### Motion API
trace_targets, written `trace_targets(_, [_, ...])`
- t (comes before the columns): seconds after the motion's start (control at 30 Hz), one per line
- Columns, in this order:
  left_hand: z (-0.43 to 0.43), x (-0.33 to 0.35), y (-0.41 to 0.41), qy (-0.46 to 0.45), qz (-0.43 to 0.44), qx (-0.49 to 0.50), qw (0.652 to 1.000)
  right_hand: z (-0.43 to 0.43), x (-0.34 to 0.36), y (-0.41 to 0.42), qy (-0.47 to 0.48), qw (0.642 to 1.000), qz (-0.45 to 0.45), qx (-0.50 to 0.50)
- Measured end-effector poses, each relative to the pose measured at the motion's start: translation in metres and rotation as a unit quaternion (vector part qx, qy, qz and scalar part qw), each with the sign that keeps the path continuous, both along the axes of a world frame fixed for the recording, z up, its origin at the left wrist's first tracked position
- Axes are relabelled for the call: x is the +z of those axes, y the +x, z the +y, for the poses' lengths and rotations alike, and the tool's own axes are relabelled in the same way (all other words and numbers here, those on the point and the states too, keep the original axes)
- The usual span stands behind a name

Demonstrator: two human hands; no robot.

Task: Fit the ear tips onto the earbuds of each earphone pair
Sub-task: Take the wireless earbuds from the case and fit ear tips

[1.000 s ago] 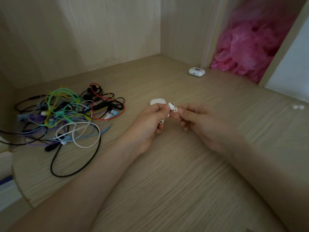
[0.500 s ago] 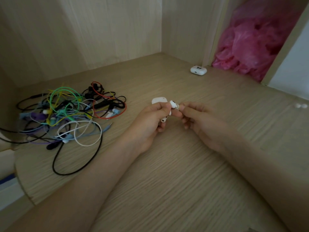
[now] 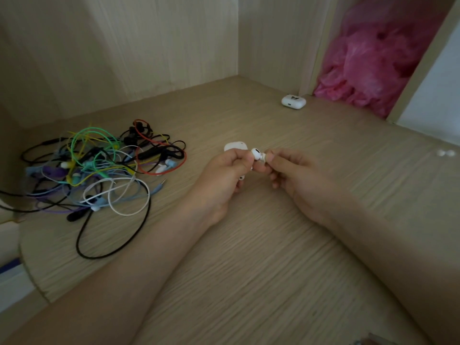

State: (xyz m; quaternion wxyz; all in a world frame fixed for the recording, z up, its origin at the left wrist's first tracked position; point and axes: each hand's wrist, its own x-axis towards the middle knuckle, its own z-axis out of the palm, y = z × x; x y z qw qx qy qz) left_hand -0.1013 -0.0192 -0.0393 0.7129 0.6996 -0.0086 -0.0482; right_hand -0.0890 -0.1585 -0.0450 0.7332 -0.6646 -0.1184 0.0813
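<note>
Leftmost, we see a tangle of wired earphones [image 3: 99, 170] in black, green, yellow, red, purple, blue and white. It lies on the wooden surface [image 3: 249, 270] near the rounded left edge, well apart from the hands. Toward the centre, the left hand [image 3: 224, 175] pinches a glossy white earbud [image 3: 256, 153] between thumb and forefinger. The bud's rounded body is uppermost, and its stem end shows below the curled fingers. Just behind this hand's knuckles sits a white charging case [image 3: 235, 146], partly hidden. We note the right hand [image 3: 296, 175] meeting the earbud from the other side. Its thumb and forefinger are pressed together on a small white ear tip [image 3: 262, 158] at the bud's nozzle; whether the tip is fully seated we cannot tell. Bare wood grain runs from the hands back to the rear corner, where upright panels [image 3: 161, 46] close the space. Farther right, a second white case [image 3: 293, 101] lies at a panel's foot, just beside a pink plastic bag [image 3: 368, 70]. Two loose white ear tips [image 3: 445, 153] rest near the right border.
</note>
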Motion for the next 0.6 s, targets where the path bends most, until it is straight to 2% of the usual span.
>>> trace_targets(0.6, [-0.0066, -0.0028, -0.0066, 0.037, -0.069, 0.020, 0.997, 0.0002, -0.0087, -0.0013, 0.008, 0.999, -0.031, -0.018])
